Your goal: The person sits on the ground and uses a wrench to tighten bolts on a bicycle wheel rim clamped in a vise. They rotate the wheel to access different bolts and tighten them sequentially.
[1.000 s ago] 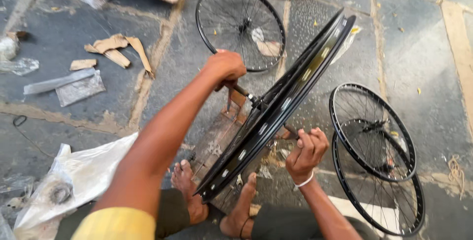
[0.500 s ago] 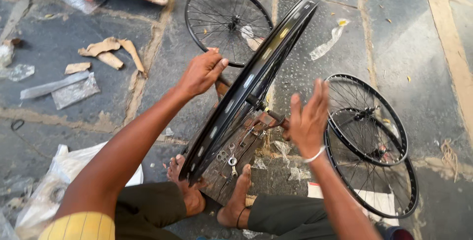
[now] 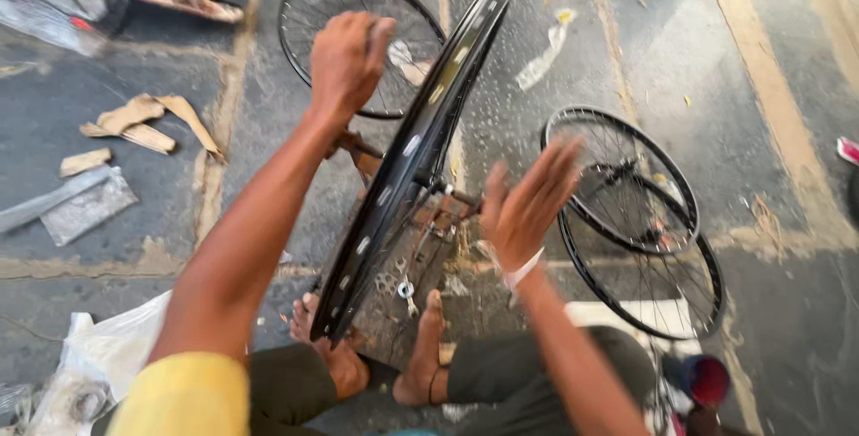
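Head cam, looking down: black bicycle rim (image 3: 407,168) stands on edge, tilted, running from the person's bare feet (image 3: 376,351) at lower left up to top centre. It sits between the two hands. Left hand (image 3: 344,60) is up at the rim's far end, on its left side, fingers curled into a loose fist; whether it actually grips rim or spokes can't be told, view's blurred. Right hand (image 3: 528,203) is on the rim's right side, near the hub axle (image 3: 452,196), palm open w/ fingers spread, not touching the rim; motion-blurred. White band at that wrist.

Rim: glossy black metal, narrow channel profile, pale oval marks spaced along its outer face. Thin wire spokes barely show. Under it, a rusty brown metal stand (image 3: 412,257) w/ a few small washers & nuts on it.

Around: two spoked wheels (image 3: 644,221) lie stacked flat on the floor to the right, overlapping; another spoked wheel (image 3: 358,42) lies flat beyond the left hand. Floor (image 3: 716,60) is rough grey stone slabs w/ sandy joints. Torn cardboard scraps (image 3: 148,123) at left, crumpled white plastic bag (image 3: 89,364) bottom left.
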